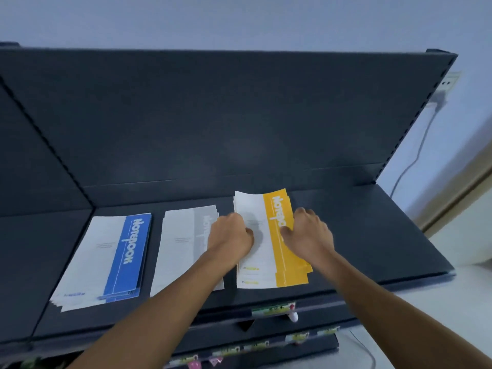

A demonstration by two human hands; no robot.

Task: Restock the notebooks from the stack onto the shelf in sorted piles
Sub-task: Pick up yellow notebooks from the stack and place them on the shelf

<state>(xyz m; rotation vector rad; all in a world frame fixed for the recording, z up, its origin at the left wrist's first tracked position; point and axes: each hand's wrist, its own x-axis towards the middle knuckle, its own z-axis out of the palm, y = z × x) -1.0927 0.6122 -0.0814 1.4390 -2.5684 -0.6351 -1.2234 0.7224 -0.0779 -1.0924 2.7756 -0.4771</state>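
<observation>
left hand (231,233) and right hand (310,233) gripping yellow notebook pile (267,258) edges; on dark shelf (372,235)

Three notebook piles are seen side by side on the dark shelf (359,235): blue pile (106,259) at left, grey pile (181,243) in the middle, yellow pile (277,262) at right. The yellow pile is gripped at its left edge by the left hand (230,235) and at its right edge by the right hand (310,233), thumbs laid on the top cover. Its near edges are slightly fanned.

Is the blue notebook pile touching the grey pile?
Apart. The head view shows a dark strip of shelf between the blue pile and the grey pile.
</observation>
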